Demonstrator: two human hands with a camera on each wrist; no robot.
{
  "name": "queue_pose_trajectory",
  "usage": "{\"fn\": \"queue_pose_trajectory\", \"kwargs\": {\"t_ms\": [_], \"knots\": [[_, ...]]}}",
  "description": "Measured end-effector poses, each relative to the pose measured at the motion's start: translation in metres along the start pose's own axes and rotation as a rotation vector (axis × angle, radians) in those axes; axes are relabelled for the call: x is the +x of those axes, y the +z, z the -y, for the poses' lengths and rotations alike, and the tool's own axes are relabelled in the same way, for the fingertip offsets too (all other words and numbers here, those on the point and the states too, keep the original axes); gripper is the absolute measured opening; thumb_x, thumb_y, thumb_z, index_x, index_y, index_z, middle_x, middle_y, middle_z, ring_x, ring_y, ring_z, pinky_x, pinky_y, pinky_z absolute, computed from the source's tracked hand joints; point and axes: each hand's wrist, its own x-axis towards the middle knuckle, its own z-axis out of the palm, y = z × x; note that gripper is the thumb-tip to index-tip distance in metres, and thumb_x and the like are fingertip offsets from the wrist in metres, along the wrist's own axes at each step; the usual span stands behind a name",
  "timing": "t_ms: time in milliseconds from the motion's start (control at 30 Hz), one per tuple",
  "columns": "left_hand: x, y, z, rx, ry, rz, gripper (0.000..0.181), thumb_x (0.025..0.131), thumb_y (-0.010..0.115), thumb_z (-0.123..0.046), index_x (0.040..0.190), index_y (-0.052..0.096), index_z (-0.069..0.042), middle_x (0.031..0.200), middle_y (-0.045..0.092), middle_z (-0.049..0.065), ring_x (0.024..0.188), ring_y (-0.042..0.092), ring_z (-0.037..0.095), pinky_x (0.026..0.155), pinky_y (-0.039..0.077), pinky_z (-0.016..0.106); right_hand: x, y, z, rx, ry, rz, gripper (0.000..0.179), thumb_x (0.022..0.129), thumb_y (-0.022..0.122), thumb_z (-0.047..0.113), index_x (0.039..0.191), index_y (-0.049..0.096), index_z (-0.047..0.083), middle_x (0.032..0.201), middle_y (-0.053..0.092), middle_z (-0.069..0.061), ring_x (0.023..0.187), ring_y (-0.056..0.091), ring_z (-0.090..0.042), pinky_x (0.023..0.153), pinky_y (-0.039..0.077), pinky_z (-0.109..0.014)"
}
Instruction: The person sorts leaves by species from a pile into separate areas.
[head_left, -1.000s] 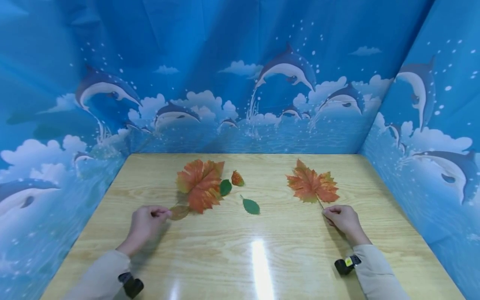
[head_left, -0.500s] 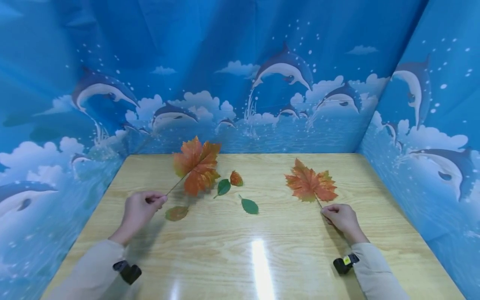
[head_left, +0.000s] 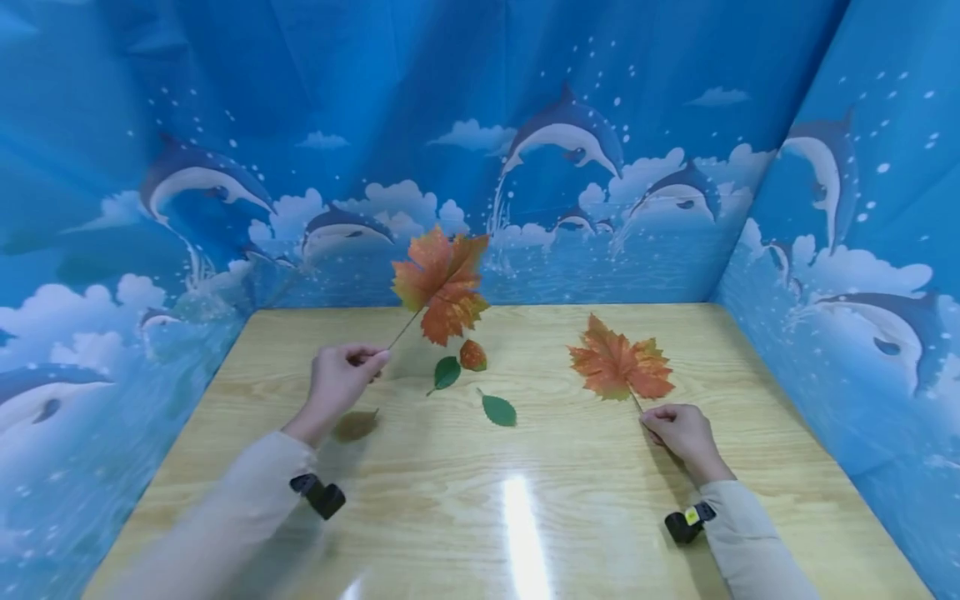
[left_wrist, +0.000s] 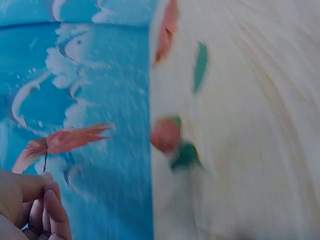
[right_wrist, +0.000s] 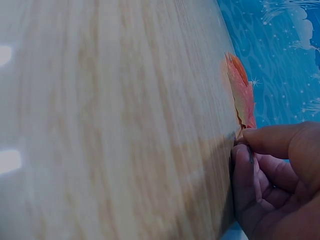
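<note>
In the head view my left hand pinches the thin stem of an orange-red maple leaf, which is raised above the table's far left part. The left wrist view shows that leaf almost edge-on, its stem between thumb and finger. Over on the right, my right hand pinches the stem of a second orange maple leaf, low at the table surface. The right wrist view has this leaf beyond thumb and fingertip.
Several small leaves lie on the wooden table: an orange one, a green one, another green one and a brownish one. Blue dolphin-print curtain borders the table's back and sides.
My left hand has lifted its maple leaf off the table and carried it up and to the right, away from the brownish leaf. The right hand and its leaf have stayed nearly still.
</note>
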Motion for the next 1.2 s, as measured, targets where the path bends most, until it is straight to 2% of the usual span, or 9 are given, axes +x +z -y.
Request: {"fn": "queue_pose_trajectory", "kwargs": {"t_ms": [233, 367, 433, 533, 733, 967, 1200], "knots": [[0.009, 0.055, -0.041, -0.233, -0.015, 0.034, 0.021, 0.088, 0.070, -0.022, 0.102, 0.073, -0.007, 0.084, 0.069, 0.007, 0.072, 0.065, 0.017, 0.061, 0.052, 0.024, 0.004, 0.002, -0.005, 0.013, -0.001, -0.021, 0.023, 0.092, 0.062, 0.015, 0.098, 0.069, -0.006, 0.069, 0.066, 0.000, 0.061, 0.057, -0.010, 0.056, 0.045, -0.023], [0.011, 0.091, -0.057, -0.394, -0.032, 0.048, 0.020, 0.087, 0.072, -0.017, 0.099, 0.073, -0.001, 0.076, 0.068, 0.007, 0.064, 0.062, 0.010, 0.059, 0.051, 0.023, 0.004, 0.002, -0.004, 0.017, 0.003, -0.026, 0.022, 0.091, 0.062, 0.015, 0.098, 0.069, -0.005, 0.068, 0.066, 0.000, 0.060, 0.057, -0.010, 0.056, 0.045, -0.024], [0.010, 0.110, -0.062, -0.467, -0.048, 0.060, 0.018, 0.086, 0.073, -0.014, 0.097, 0.073, 0.001, 0.077, 0.069, 0.011, 0.061, 0.060, 0.008, 0.059, 0.051, 0.022, 0.004, 0.002, -0.003, 0.016, 0.007, -0.025, 0.023, 0.092, 0.062, 0.015, 0.098, 0.069, -0.005, 0.068, 0.066, 0.000, 0.060, 0.057, -0.010, 0.056, 0.045, -0.024], [0.006, 0.138, -0.064, -0.577, -0.089, 0.082, 0.015, 0.085, 0.072, -0.009, 0.096, 0.073, 0.002, 0.080, 0.069, 0.013, 0.061, 0.060, 0.007, 0.060, 0.053, 0.021, 0.003, 0.002, -0.003, 0.017, 0.005, -0.025, 0.024, 0.092, 0.063, 0.015, 0.098, 0.069, -0.007, 0.069, 0.066, -0.001, 0.060, 0.057, -0.009, 0.056, 0.045, -0.024], [-0.007, 0.187, -0.063, -0.755, -0.171, 0.114, 0.015, 0.086, 0.069, -0.003, 0.098, 0.071, 0.006, 0.078, 0.068, 0.008, 0.062, 0.059, 0.007, 0.061, 0.052, 0.021, 0.003, 0.002, -0.001, 0.011, 0.001, -0.032, 0.023, 0.091, 0.063, 0.015, 0.097, 0.070, -0.006, 0.069, 0.066, -0.001, 0.060, 0.056, -0.009, 0.057, 0.045, -0.023], [-0.026, 0.230, -0.060, -0.852, -0.278, 0.071, 0.013, 0.084, 0.069, -0.001, 0.095, 0.072, 0.005, 0.090, 0.070, 0.015, 0.060, 0.059, 0.004, 0.055, 0.048, 0.014, 0.003, 0.002, -0.002, 0.012, 0.003, -0.032, 0.023, 0.092, 0.062, 0.017, 0.097, 0.070, -0.004, 0.067, 0.065, 0.000, 0.061, 0.056, -0.012, 0.059, 0.044, -0.026], [-0.049, 0.269, -0.048, -0.904, -0.329, 0.013, 0.011, 0.082, 0.070, 0.002, 0.091, 0.072, 0.008, 0.081, 0.070, 0.013, 0.057, 0.058, 0.006, 0.053, 0.048, 0.017, 0.003, 0.002, -0.002, 0.007, 0.006, -0.031, 0.024, 0.092, 0.062, 0.018, 0.099, 0.070, -0.004, 0.067, 0.065, 0.000, 0.061, 0.055, -0.012, 0.060, 0.043, -0.027]]}}
